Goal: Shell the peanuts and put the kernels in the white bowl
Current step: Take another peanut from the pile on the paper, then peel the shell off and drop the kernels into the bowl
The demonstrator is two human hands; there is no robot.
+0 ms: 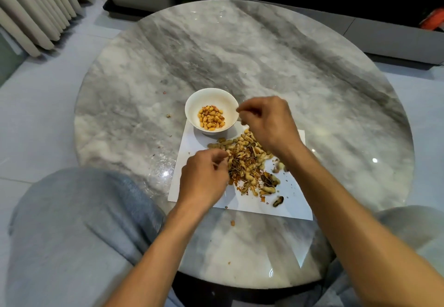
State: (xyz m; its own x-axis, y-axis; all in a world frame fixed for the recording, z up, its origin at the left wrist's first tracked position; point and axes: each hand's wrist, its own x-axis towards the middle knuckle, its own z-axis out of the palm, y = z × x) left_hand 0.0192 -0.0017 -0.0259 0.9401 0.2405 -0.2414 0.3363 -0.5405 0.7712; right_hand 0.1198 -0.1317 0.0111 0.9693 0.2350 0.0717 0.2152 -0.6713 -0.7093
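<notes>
Marble table (264, 54), white sheet (295, 201), shell pile (245, 160), bowl (192, 105)

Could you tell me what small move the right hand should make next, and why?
Probably release over the white bowl. The right hand sits at the bowl's right rim with its fingers curled as if pinching something, though what it holds is too small to tell. Kernels already lie inside, and the left hand is at the peanut pile.
</notes>
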